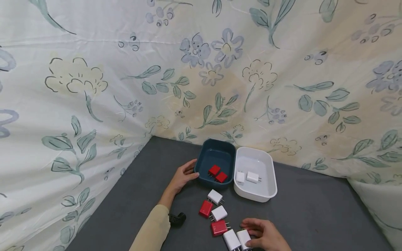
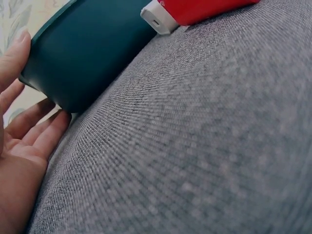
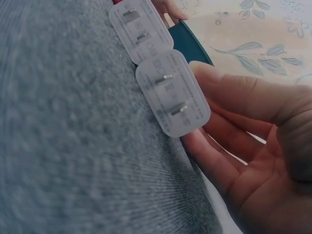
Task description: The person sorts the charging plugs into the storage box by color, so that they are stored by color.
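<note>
My left hand [image 1: 182,177] rests against the left side of a dark teal bin [image 1: 201,153], its thumb by the rim and its relaxed fingers low on the outer wall in the left wrist view. Two red chargers [image 1: 221,177] lie inside that bin. At the near right, my right hand [image 1: 265,234] holds a white plug charger [image 3: 173,92] between thumb and fingers, its two metal prongs facing the wrist camera. Close beside it lies another white charger [image 1: 231,240]. Red chargers [image 1: 206,209] and white chargers [image 1: 219,213] form a line from there up to the teal bin.
A white bin [image 1: 271,188] stands against the teal one on its right, with two white chargers [image 1: 253,177] inside. Both stand on a dark grey cloth surface [image 1: 314,209]. Floral fabric [image 1: 220,69] hangs behind and at the sides. A black band [image 1: 177,219] sits at the left wrist.
</note>
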A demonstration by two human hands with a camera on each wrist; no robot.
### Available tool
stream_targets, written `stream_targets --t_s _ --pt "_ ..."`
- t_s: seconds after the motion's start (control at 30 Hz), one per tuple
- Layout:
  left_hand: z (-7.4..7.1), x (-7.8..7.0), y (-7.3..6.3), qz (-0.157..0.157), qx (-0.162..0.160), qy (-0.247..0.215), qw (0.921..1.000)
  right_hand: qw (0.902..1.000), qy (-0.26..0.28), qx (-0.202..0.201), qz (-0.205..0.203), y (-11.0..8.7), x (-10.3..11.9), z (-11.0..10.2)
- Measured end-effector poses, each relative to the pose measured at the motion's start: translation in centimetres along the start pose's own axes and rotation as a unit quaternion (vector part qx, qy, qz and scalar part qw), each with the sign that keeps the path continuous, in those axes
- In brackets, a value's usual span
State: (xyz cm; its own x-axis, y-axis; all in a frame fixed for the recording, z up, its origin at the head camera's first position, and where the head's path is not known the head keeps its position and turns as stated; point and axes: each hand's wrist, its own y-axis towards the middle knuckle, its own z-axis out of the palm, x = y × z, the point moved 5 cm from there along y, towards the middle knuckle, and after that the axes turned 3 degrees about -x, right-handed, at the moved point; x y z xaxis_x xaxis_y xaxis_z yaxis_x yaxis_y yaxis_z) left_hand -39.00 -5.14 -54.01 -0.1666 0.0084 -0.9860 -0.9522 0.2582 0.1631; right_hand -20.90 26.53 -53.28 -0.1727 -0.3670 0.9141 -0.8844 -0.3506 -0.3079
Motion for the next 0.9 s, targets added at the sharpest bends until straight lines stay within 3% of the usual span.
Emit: stream_targets --t_s 0.33,0.63,0.9 --pt "0.07 -0.13 -0.12 -0.005 0.001 -0.006 1.0 0.9948 0.053 0.077 -0.041 -0.18 0.1 -0.12" --pt "0.11 -0.06 -0.12 0.004 0.002 -0.004 1.0 0.9987 0.023 0.043 -0.011 -0.31 -0.33 -0.18" --pt "0.05 -0.04 -0.17 -0.007 0.003 -0.003 1.0 0.9994 0.007 0.024 -0.022 -0.22 -0.24 -0.1"
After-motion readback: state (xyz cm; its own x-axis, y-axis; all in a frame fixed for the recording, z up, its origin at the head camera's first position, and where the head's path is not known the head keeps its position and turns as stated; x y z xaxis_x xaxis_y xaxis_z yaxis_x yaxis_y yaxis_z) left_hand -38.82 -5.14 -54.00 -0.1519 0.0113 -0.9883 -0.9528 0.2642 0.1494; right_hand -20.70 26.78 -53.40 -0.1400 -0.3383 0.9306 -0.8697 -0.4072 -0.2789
